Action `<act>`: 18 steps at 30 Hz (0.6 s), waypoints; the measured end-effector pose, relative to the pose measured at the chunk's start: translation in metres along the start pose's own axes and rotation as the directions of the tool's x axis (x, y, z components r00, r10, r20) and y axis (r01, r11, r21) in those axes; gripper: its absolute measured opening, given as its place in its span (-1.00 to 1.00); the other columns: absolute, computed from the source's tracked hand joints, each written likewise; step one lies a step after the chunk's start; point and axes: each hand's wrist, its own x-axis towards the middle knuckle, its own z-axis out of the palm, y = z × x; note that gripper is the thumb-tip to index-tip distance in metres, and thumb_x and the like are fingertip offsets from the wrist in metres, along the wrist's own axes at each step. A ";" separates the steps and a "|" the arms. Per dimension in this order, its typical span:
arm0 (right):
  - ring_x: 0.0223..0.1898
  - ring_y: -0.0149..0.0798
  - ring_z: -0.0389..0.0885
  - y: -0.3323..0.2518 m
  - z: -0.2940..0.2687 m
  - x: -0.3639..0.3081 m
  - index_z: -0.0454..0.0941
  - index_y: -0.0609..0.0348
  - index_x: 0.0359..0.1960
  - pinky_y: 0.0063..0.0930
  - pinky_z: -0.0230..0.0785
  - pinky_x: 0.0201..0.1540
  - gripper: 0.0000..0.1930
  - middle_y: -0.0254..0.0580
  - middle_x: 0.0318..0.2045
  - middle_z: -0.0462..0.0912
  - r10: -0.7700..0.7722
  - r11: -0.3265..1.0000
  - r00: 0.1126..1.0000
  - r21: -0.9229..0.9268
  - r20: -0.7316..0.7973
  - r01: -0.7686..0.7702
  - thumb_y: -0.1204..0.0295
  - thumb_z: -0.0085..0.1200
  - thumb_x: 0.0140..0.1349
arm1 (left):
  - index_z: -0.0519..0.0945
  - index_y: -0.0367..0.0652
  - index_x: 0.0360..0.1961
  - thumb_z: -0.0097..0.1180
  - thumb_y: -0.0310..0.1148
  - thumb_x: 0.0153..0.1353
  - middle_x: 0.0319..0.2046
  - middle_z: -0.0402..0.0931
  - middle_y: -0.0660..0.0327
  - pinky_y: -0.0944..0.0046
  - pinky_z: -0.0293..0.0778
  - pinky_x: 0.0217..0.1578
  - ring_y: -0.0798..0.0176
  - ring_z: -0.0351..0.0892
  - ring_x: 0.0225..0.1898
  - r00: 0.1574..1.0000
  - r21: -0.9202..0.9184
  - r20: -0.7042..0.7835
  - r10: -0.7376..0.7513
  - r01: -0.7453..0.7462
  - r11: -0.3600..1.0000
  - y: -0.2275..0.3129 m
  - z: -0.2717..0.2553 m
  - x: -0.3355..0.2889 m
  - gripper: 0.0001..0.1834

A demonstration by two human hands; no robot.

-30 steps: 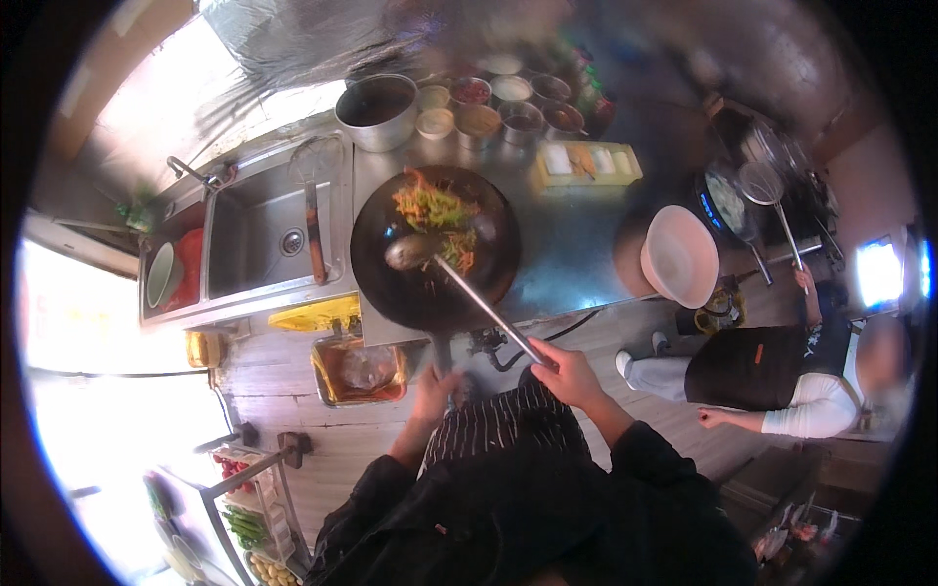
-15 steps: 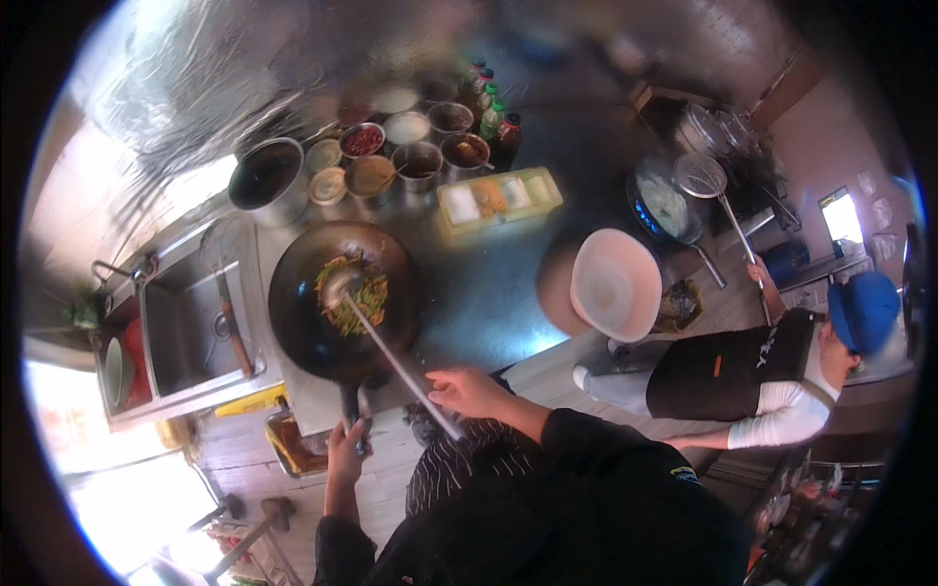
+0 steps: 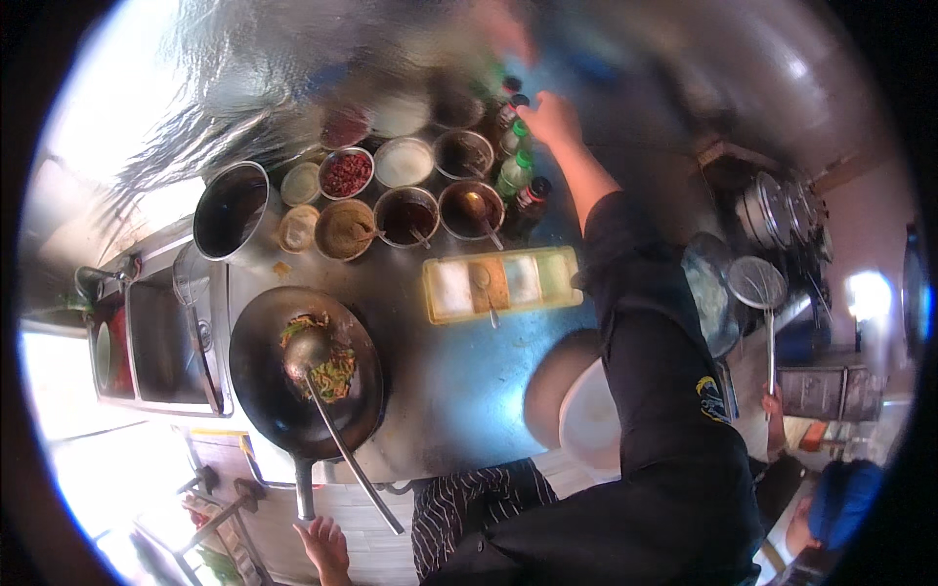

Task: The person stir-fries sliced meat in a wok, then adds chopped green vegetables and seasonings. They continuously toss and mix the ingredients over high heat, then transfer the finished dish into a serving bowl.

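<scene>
My right hand (image 3: 553, 119) reaches to the back of the counter, fingers apart beside the cap of a dark sauce bottle (image 3: 507, 116); whether they touch it I cannot tell. Other bottles with green and dark caps stand in the same row. My left hand (image 3: 323, 543) is open, its fingers spread just below the end of the wok handle (image 3: 305, 490), apart from it. The dark wok (image 3: 256, 366) sits at the left of the counter. Shredded vegetables (image 3: 334, 379) lie in it under the bowl of a ladle (image 3: 337, 430), whose long handle leans over the rim, unheld.
Metal pots of seasonings (image 3: 405, 162) stand behind the wok. A yellow seasoning tray (image 3: 459, 317) lies right of it, with a white tub (image 3: 586, 420) nearer. The sink (image 3: 171, 342) is at left. At right, a co-worker in a blue cap (image 3: 848, 503) holds a strainer (image 3: 758, 283).
My right hand has gone from near the ladle handle to the bottles at the back. My left hand has let go of the wok handle. The view has shifted.
</scene>
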 end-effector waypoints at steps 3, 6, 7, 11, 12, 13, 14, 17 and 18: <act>0.08 0.19 0.67 0.001 0.030 0.035 0.66 0.26 0.04 0.02 0.52 0.13 -0.42 0.20 0.01 0.71 0.075 0.997 0.979 0.014 0.191 -0.079 0.02 0.36 0.17 | 0.30 -0.30 0.39 -0.12 0.50 0.33 0.26 0.31 -0.10 0.04 0.31 0.08 -0.06 0.32 0.12 0.993 0.053 -0.100 -0.062 0.068 0.996 -0.040 -0.031 -0.014 0.04; -0.01 0.20 0.72 -0.008 0.033 0.042 0.70 0.34 -0.09 0.03 0.54 0.06 -0.43 0.25 -0.09 0.74 -0.001 1.000 0.974 -0.014 0.228 0.004 0.01 0.38 0.11 | 0.46 -0.27 0.29 -0.08 0.46 0.37 0.13 0.57 -0.05 0.10 0.59 -0.09 0.00 0.63 -0.07 0.974 0.214 -0.173 -0.146 0.182 0.960 -0.082 -0.059 -0.044 -0.06; 0.00 0.20 0.72 -0.016 0.025 0.039 0.69 0.35 -0.08 0.04 0.53 0.06 -0.43 0.26 -0.10 0.74 0.038 0.995 0.958 -0.102 0.285 -0.009 0.03 0.38 0.13 | 0.45 -0.28 0.29 -0.09 0.41 0.40 0.12 0.57 -0.05 0.08 0.60 -0.08 0.00 0.64 -0.06 0.981 0.251 -0.113 -0.155 0.179 0.951 -0.096 -0.063 -0.053 -0.10; -0.02 0.21 0.66 -0.074 -0.043 -0.002 0.63 0.31 0.01 0.04 0.54 -0.01 -0.51 0.11 -0.05 0.68 -0.377 0.921 0.926 -0.105 -0.004 0.375 0.13 0.36 0.25 | 0.53 -0.26 0.18 0.00 0.17 0.50 -0.04 0.66 0.01 0.10 0.65 -0.20 0.05 0.68 -0.16 0.974 0.329 -0.077 -0.212 0.226 0.917 -0.128 -0.060 -0.066 -0.35; -0.02 0.13 0.65 -0.089 -0.067 -0.021 0.61 0.28 0.04 -0.04 0.54 0.00 -0.54 0.06 -0.06 0.66 -0.487 0.873 0.873 -0.012 -0.038 0.487 0.18 0.35 0.27 | 0.52 -0.25 0.18 0.00 0.16 0.50 -0.05 0.66 0.01 0.11 0.66 -0.19 0.06 0.68 -0.15 0.971 0.359 -0.094 -0.221 0.240 0.902 -0.132 -0.056 -0.064 -0.37; -0.01 0.04 0.64 -0.103 -0.093 -0.042 0.60 0.25 0.07 -0.11 0.55 0.01 -0.57 0.01 -0.07 0.63 -0.586 0.803 0.806 0.075 -0.082 0.592 0.23 0.34 0.29 | 0.52 -0.24 0.18 0.00 0.16 0.50 -0.05 0.67 0.01 0.12 0.66 -0.19 0.08 0.68 -0.14 0.976 0.395 -0.056 -0.213 0.217 0.893 -0.135 -0.052 -0.060 -0.38; 0.00 -0.07 0.65 -0.113 -0.118 -0.065 0.59 0.23 0.07 -0.18 0.54 0.04 -0.60 -0.05 -0.08 0.64 -0.576 0.805 0.817 0.158 -0.025 0.572 0.27 0.33 0.30 | 0.52 -0.24 0.18 0.01 0.14 0.50 -0.05 0.66 0.01 0.12 0.66 -0.18 0.08 0.69 -0.14 0.978 0.416 -0.040 -0.203 0.201 0.887 -0.135 -0.049 -0.055 -0.39; 0.00 -0.27 0.66 -0.134 -0.180 -0.130 0.59 0.21 0.11 -0.35 0.53 0.06 -0.64 -0.15 -0.06 0.65 -0.582 0.657 0.813 0.570 -0.032 0.493 0.31 0.29 0.38 | 0.53 -0.24 0.17 0.04 0.09 0.50 -0.06 0.66 0.01 0.14 0.66 -0.18 0.08 0.70 -0.14 0.984 0.464 0.049 -0.171 0.130 0.877 -0.133 -0.042 -0.032 -0.43; 0.02 -0.28 0.66 -0.139 -0.193 -0.149 0.58 0.22 0.13 -0.33 0.53 0.09 -0.64 -0.13 -0.03 0.65 -0.517 0.613 0.856 0.707 0.022 0.352 0.29 0.25 0.42 | 0.53 -0.24 0.16 0.05 0.07 0.50 -0.06 0.66 0.01 0.14 0.66 -0.17 0.08 0.71 -0.14 0.984 0.472 0.068 -0.163 0.112 0.874 -0.131 -0.042 -0.024 -0.44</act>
